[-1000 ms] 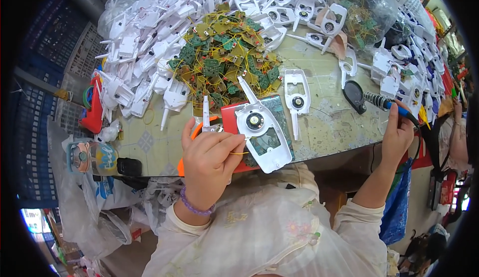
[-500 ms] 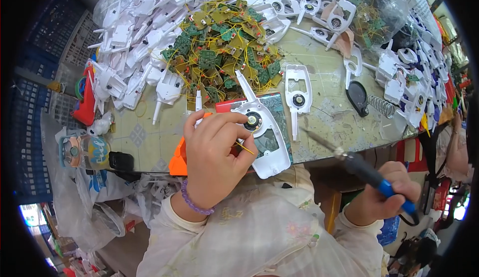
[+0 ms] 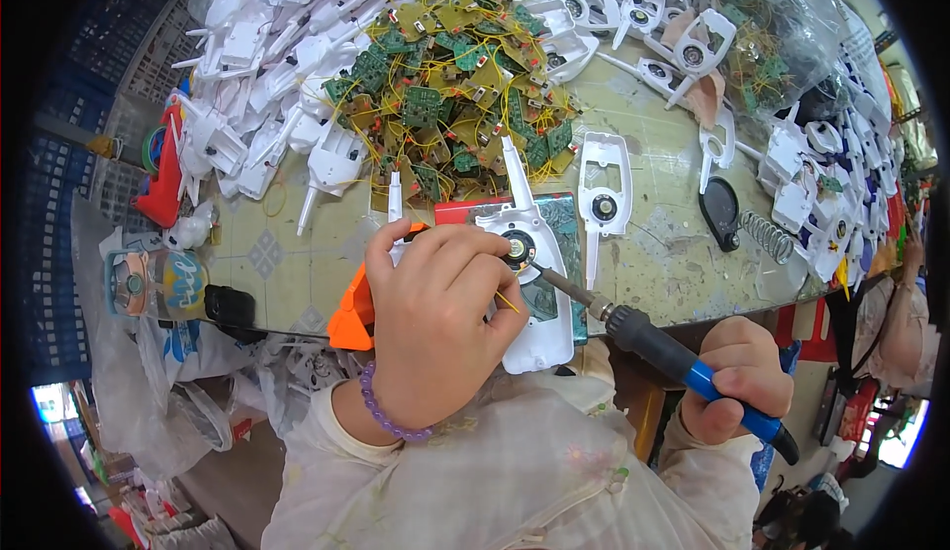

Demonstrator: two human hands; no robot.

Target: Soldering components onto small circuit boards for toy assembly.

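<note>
A white plastic housing half with a long narrow stem lies at the table's front, on a red-edged flat piece. Set into it is a small round speaker. My left hand rests over the housing's left side, fingertips closed beside the speaker. A yellow wire comes out between its fingers; the pinched part is hidden. My right hand grips the blue and black handle of a soldering iron. The iron's tip reaches the speaker's lower right rim; whether it touches cannot be made out.
Green and brown circuit boards with yellow wires are heaped behind. White housings pile up at left and far back. Another housing half lies right of the work, beyond it a black oval part and a spring. An orange object sits left.
My right hand has brought the soldering iron leftward, its tip moving from right of the housing to the speaker's rim. My left hand stays at the speaker. The whole view has shifted slightly.
</note>
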